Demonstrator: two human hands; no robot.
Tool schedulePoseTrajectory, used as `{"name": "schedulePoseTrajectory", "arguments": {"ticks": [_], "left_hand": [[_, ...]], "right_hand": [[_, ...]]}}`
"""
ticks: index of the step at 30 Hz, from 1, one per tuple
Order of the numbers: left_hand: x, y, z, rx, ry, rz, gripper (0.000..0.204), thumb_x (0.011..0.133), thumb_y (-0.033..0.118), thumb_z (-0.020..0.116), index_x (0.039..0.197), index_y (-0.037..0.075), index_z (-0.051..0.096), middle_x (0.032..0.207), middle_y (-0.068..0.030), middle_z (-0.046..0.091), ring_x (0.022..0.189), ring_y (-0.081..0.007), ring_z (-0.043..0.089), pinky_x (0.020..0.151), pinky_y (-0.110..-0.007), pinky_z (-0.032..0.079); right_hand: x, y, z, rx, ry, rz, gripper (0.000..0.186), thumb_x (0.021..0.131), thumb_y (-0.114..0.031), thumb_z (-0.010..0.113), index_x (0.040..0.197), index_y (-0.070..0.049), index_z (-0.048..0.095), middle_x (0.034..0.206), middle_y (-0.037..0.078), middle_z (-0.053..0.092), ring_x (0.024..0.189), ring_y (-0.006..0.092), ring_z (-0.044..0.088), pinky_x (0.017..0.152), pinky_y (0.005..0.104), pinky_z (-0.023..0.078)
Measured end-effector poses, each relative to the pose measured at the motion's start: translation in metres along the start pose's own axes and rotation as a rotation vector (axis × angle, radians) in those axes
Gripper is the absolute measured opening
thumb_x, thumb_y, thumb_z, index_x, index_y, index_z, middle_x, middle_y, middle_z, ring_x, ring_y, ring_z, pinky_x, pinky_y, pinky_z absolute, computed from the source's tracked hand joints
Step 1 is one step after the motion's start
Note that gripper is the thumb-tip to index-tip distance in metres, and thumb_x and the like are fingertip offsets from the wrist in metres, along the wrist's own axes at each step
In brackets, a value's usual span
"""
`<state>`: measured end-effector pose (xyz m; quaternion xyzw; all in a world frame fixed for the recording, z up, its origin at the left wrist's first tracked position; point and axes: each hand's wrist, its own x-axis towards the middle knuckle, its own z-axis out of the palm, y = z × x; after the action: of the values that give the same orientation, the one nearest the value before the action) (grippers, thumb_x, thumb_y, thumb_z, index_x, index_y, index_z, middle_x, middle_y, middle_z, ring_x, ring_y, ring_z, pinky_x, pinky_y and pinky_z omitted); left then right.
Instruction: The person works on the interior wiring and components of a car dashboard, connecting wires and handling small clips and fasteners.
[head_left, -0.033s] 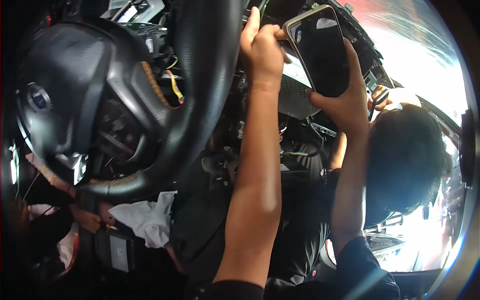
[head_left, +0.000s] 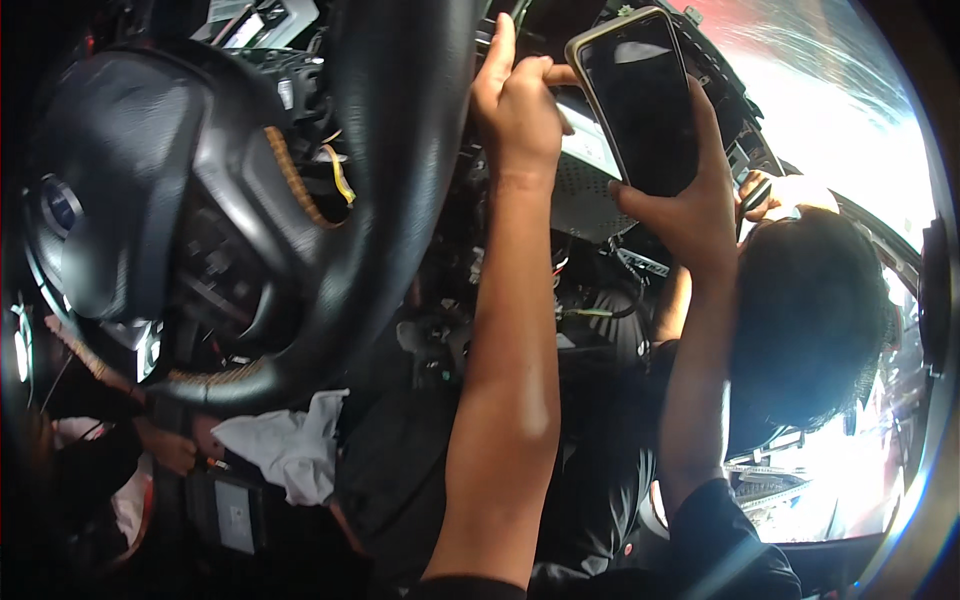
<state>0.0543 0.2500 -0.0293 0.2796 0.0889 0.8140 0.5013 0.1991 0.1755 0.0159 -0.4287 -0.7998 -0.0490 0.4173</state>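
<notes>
My right hand (head_left: 685, 225) is wrapped round a smartphone (head_left: 645, 115), its thumb on the near edge and its fingers along the far side. The phone has a dark screen and a pale case and is held tilted. To its left is my left hand (head_left: 525, 120), over the opened dashboard. One finger stretches upward and another reaches sideways to the phone's left edge; some of the other fingers are hidden. Below and behind the phone lies a perforated metal box (head_left: 590, 195), partly covered by it.
A black steering wheel (head_left: 395, 215) fills the left side. Loose wires (head_left: 342, 180) hang behind it. Close on the right is another person's head (head_left: 815, 325), with that person's hand (head_left: 757, 195) near the dashboard. At lower left are another hand (head_left: 170, 447) and a white cloth (head_left: 290, 445).
The view has shifted slightly, so the steering wheel and cloth sit a little farther left. My left hand is slightly lower and farther left; my right hand keeps its hold on the phone.
</notes>
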Motion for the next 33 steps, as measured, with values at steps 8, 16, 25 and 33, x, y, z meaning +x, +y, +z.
{"name": "schedulePoseTrajectory", "arguments": {"ticks": [8,16,25,33], "left_hand": [[0.015,-0.016,-0.005,-0.502,0.167,-0.120,0.033,0.090,0.021,0.054,0.106,-0.002,0.072,0.096,-0.0120,0.072,0.081,-0.0233,0.069,0.075,-0.035,0.057],[0.009,0.010,-0.007,-0.510,0.305,-0.233,0.046,0.091,0.029,0.042,0.113,-0.001,0.069,0.113,-0.0162,0.071,0.103,-0.0311,0.069,0.093,-0.044,0.055],[0.003,0.016,-0.009,-0.037,0.496,-0.327,0.029,0.083,0.026,0.047,0.094,0.006,0.066,0.078,-0.0055,0.069,0.061,-0.0086,0.055,0.053,-0.021,0.038],[0.016,-0.002,-0.023,-0.148,0.481,-0.128,0.023,0.084,0.022,0.058,0.100,0.006,0.064,0.088,-0.0036,0.063,0.077,-0.0150,0.063,0.065,-0.030,0.052]], "right_hand": [[-0.004,-0.001,0.042,-0.066,0.053,-0.140,0.101,0.058,-0.004,0.077,0.150,-0.005,0.036,0.133,0.015,0.056,0.125,0.0250,0.055,0.108,0.0359,0.042],[0.006,-0.005,0.060,0.005,0.050,-0.114,0.093,0.059,-0.012,0.077,0.145,-0.008,0.042,0.126,0.017,0.057,0.121,0.0360,0.056,0.101,0.0397,0.046],[0.004,-0.011,0.034,-0.102,0.074,0.032,0.098,0.059,-0.015,0.077,0.150,-0.012,0.040,0.122,0.015,0.056,0.113,0.0354,0.058,0.094,0.0417,0.049],[-0.020,-0.027,0.023,-0.111,0.019,0.057,0.102,0.060,-0.020,0.079,0.152,-0.015,0.038,0.119,0.013,0.058,0.106,0.0342,0.061,0.087,0.0425,0.053]]}}
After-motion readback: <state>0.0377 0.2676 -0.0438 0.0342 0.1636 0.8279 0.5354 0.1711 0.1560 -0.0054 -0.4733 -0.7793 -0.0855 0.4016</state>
